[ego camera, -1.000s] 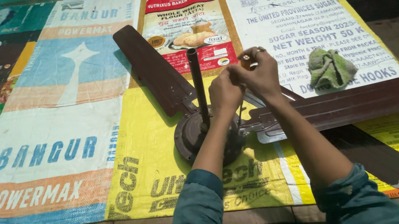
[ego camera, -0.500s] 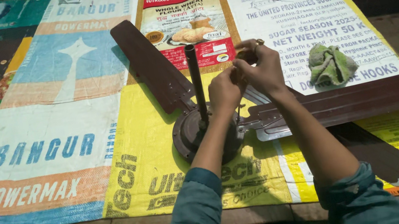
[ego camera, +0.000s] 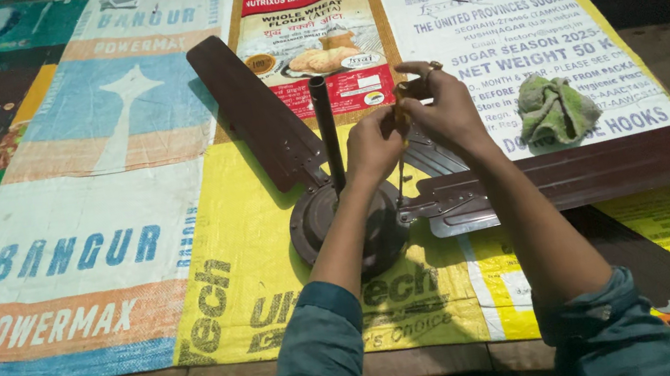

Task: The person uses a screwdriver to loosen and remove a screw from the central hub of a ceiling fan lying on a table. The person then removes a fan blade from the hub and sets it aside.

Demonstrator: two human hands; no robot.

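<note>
While my left hand (ego camera: 372, 141) and right hand (ego camera: 441, 107) pinch a thin wire (ego camera: 401, 177) above the glossy brown ceiling fan (ego camera: 340, 219), grip unchanged; crumpled green rag (ego camera: 553, 108) lies right.

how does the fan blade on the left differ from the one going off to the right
The left blade slants up and away from the motor hub and shows whole, with its rounded tip on the sacks. The right blade lies nearly level and runs out of the picture, so its tip is hidden. The left blade lies clear of both hands; the right blade's bracket lies just below them. Both are dark brown and meet at the hub.
</note>
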